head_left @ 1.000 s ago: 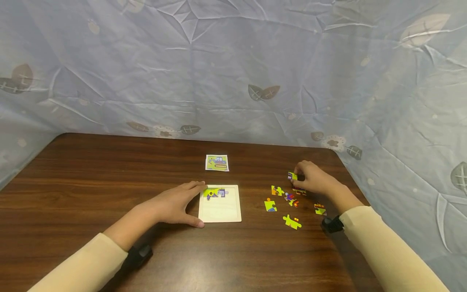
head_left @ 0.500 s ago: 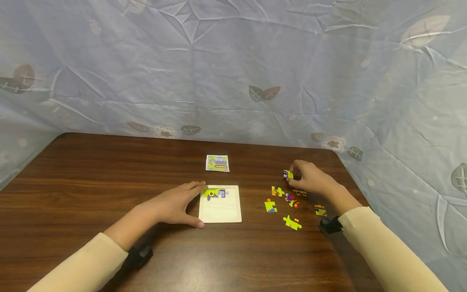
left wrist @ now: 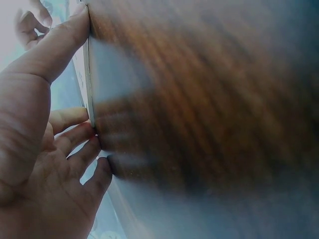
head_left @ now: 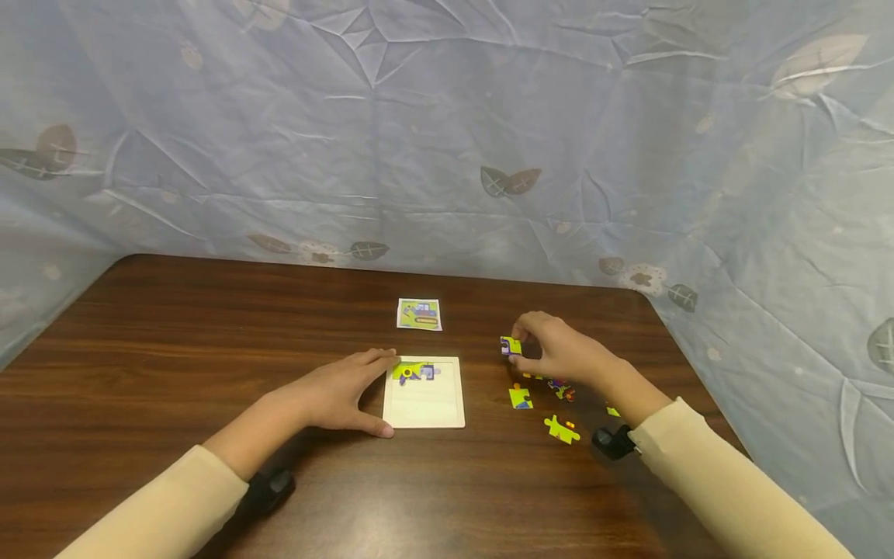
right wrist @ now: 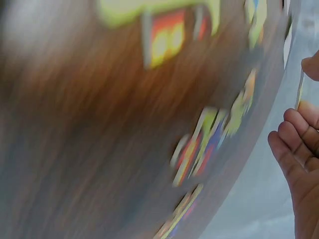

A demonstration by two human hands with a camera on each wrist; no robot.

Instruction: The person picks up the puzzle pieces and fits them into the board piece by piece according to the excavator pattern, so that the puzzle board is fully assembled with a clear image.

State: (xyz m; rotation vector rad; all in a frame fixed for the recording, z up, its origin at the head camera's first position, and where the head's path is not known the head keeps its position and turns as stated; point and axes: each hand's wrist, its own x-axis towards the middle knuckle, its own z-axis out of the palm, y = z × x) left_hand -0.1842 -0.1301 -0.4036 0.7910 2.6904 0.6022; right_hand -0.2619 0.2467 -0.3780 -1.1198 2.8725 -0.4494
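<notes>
My right hand pinches a green and purple jigsaw piece between thumb and fingers, to the right of the puzzle tray. In the right wrist view the piece shows edge-on between thumb and fingertips, above the table. My left hand rests at the left side of the pale square puzzle tray, fingers at its far corner and thumb at its near corner. In the left wrist view, the fingers of that hand touch the tray's edge. Joined pieces lie in the tray's upper left.
Loose jigsaw pieces lie right of the tray, among them a green and blue one and a green one. Others are partly hidden beneath the right hand. Behind the tray lies a small picture card of a digger. A patterned cloth hangs behind the table.
My right hand has carried the pinched piece leftward from the far side of the loose pieces toward the tray. The left hand stays at the tray's side.
</notes>
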